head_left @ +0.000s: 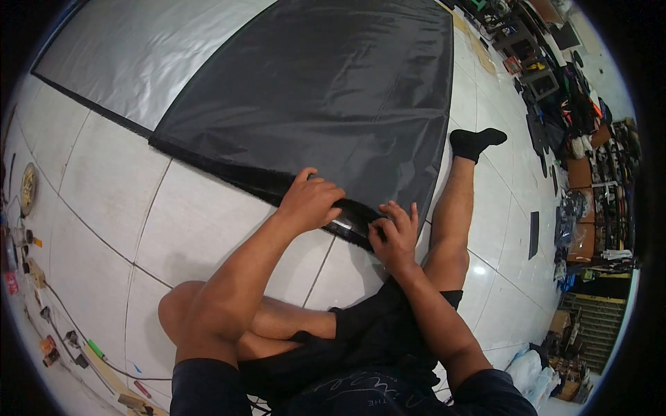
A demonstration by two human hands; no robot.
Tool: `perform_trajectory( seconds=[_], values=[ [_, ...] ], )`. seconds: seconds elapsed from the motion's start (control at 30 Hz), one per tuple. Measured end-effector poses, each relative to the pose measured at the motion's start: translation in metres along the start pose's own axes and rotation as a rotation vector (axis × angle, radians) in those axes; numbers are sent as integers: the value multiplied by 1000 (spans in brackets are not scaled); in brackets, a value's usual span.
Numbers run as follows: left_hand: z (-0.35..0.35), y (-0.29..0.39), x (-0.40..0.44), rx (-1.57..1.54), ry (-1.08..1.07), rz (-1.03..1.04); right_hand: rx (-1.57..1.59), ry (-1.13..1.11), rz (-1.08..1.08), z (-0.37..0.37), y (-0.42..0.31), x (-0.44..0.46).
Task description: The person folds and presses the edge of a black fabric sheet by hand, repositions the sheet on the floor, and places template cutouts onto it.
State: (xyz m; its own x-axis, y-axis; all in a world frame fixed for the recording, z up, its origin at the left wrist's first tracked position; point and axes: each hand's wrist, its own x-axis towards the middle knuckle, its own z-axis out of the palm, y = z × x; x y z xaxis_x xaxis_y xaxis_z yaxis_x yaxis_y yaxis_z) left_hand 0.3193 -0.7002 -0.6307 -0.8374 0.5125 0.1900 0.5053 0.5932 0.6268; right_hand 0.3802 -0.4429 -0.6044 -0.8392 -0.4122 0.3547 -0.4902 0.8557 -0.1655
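A large dark grey sheet (312, 90) with black edging lies on the tiled floor, over a silver sheet (149, 55) at the upper left. Along its near side, the black edging (243, 175) is partly lifted between my hands, with a shiny strip showing under it. My left hand (310, 201) is closed on this edging, fingers bent over it. To its right, my right hand (397, 234) pinches the edging near the sheet's right corner, its other fingers raised. The fingertips of both hands are partly hidden.
My outstretched leg (454, 208) lies beside the sheet's right edge. Crowded shelves (603, 201) and piled goods line the right side. A round dish (28, 188), cables and small tools lie at the left. A dark flat piece (533, 236) rests on the floor at right.
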Motion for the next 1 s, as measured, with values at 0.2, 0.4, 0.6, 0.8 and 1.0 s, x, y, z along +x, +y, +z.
perform_trajectory(
  seconds=[0.2,0.4,0.6,0.8,1.0],
  values=[
    [1,4,0,31,30,-34,29,-244,-26,-7,-28,-6],
    [2,4,1,23,24,-35,-33,-245,-4,-1,-19,-11],
    [1,1,0,22,23,-29,56,-208,35,-7,-13,-3],
    [-3,2,1,18,6,-18,66,-70,16,-10,-9,3],
    [-10,4,0,-2,-33,-15,41,0,49,1,-7,5]
  ],
)
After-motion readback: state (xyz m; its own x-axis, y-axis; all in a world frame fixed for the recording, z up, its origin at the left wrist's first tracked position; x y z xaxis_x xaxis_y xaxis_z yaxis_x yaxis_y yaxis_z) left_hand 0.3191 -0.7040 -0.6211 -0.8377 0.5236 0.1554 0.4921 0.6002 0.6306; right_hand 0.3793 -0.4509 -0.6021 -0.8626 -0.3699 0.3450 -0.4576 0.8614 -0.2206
